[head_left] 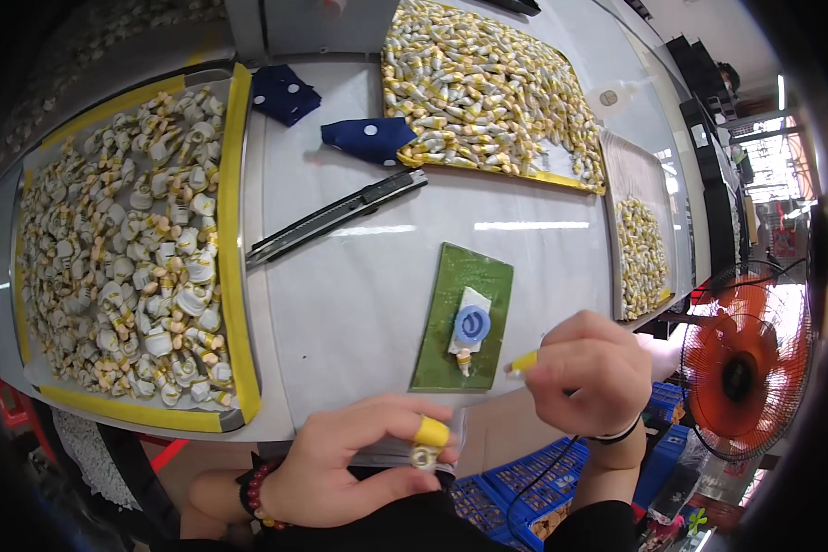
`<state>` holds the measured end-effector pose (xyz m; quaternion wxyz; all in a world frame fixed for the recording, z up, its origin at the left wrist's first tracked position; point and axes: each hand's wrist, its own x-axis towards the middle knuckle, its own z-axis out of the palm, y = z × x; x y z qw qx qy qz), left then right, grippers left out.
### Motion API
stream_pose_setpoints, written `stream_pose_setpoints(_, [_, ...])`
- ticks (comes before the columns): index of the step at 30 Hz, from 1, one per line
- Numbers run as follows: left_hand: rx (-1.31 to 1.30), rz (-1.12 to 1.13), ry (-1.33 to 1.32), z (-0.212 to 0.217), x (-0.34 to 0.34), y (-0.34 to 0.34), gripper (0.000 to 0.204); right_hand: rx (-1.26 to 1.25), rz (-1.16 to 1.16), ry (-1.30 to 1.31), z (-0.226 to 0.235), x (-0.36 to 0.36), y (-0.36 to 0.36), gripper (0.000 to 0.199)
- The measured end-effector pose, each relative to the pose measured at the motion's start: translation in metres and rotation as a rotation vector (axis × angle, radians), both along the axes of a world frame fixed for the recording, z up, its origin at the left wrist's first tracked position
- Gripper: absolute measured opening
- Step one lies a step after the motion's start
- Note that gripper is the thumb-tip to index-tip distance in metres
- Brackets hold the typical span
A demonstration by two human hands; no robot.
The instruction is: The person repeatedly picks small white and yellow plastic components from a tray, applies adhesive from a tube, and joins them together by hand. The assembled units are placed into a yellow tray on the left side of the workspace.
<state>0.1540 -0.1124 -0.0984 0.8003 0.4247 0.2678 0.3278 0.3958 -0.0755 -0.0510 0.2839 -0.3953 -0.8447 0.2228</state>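
Note:
My left hand [345,457] pinches a small white ring-shaped part [423,457] between thumb and forefinger. A yellow wrap [433,431] covers part of that forefinger. To the right, my right hand [598,373] is closed, with a small yellow piece with a pale end [523,362] sticking out at the fingertips; its kind is unclear. Between and beyond the hands lies a green board [451,285]. On it a round blue piece [472,323] sits on a white pad, and a small white, yellow and peach part [464,362] lies at the pad's near end.
A yellow-edged tray [236,276] of small white parts stands left. Another tray [547,178], full of similar parts, lies at the back; a smaller one [630,156] sits right. A black utility knife [340,216] and dotted navy cloths [368,140] lie between. An orange fan [741,368] stands right.

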Motion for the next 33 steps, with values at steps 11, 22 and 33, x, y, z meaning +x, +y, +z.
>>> stream_pose_setpoints(11, [-0.201,0.062,-0.248,-0.002,-0.001,-0.003,0.030,0.273,0.212,0.053,0.003,0.004,-0.012,0.016])
stream_pose_setpoints(22, [-0.359,0.021,-0.316,0.001,-0.004,-0.002,0.032,0.204,0.002,-0.335,-0.007,-0.011,0.015,0.028])
stream_pose_setpoints(33, [-0.537,-0.006,-0.290,0.004,-0.008,0.000,0.042,0.166,0.144,-0.450,-0.002,-0.014,0.019,0.028])
